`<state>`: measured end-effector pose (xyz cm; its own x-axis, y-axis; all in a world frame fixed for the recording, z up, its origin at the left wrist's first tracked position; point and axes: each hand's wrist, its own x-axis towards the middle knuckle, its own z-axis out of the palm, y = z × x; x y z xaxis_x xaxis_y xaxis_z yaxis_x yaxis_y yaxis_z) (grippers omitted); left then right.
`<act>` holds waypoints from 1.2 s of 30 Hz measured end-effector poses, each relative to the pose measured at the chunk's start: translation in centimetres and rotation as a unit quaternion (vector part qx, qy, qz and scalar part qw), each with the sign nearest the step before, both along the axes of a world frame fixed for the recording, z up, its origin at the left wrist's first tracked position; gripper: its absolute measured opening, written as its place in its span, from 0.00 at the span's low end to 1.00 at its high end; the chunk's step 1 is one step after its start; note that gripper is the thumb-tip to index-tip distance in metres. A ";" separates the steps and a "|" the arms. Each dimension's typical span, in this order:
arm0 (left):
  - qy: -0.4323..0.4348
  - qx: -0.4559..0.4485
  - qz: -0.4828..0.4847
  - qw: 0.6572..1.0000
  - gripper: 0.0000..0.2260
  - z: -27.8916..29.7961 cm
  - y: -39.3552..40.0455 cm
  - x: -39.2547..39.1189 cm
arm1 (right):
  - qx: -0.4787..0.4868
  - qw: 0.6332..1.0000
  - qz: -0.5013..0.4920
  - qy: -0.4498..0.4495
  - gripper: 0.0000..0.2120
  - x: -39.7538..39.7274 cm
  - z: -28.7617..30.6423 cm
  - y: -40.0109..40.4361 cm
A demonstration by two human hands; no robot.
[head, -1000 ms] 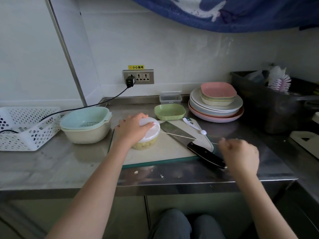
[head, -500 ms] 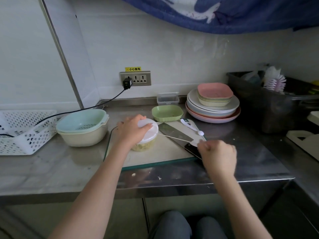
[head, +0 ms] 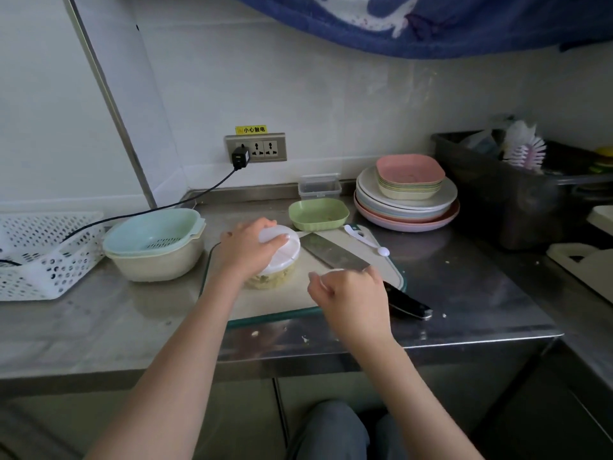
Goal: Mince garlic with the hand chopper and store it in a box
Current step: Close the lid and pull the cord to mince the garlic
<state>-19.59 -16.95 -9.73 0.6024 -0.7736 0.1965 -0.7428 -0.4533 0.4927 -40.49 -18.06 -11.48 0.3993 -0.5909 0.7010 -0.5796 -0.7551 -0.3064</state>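
Observation:
The hand chopper (head: pixel 282 257) stands on the cutting board (head: pixel 265 303), a clear bowl with a white lid and minced garlic showing through its wall. My left hand (head: pixel 247 249) presses down on the lid and holds it still. My right hand (head: pixel 348 293) is closed on the white pull handle of the chopper's cord, just right of the chopper; the cord between them is hidden. A small clear storage box (head: pixel 319 186) sits at the back by the wall.
A cleaver (head: pixel 335 253) lies across the board, its black handle past my right hand. A white spoon (head: pixel 365 238), a green dish (head: pixel 318 214), stacked plates (head: pixel 408 200), a colander bowl (head: pixel 154 244), a white basket (head: pixel 43 254) and a dark bin (head: pixel 504 190) surround the board.
My right hand has travelled left, back toward the chopper, so the cord that was stretched out has gone back in. My left hand has stayed on the lid.

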 end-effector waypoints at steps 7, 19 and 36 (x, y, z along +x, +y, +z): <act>-0.004 0.003 0.011 1.000 0.19 0.1 -0.2 -0.2 | 0.207 0.951 -0.220 -0.069 0.23 -8.9 -0.1 -4.2; 0.008 -0.002 -0.002 1.000 0.20 -0.4 -0.4 0.4 | 0.177 0.955 -0.234 -0.039 0.22 -7.9 0.4 -3.7; 0.021 -0.007 -0.005 1.000 0.20 0.2 0.4 0.2 | 0.023 0.997 -0.042 0.054 0.24 0.8 0.5 0.5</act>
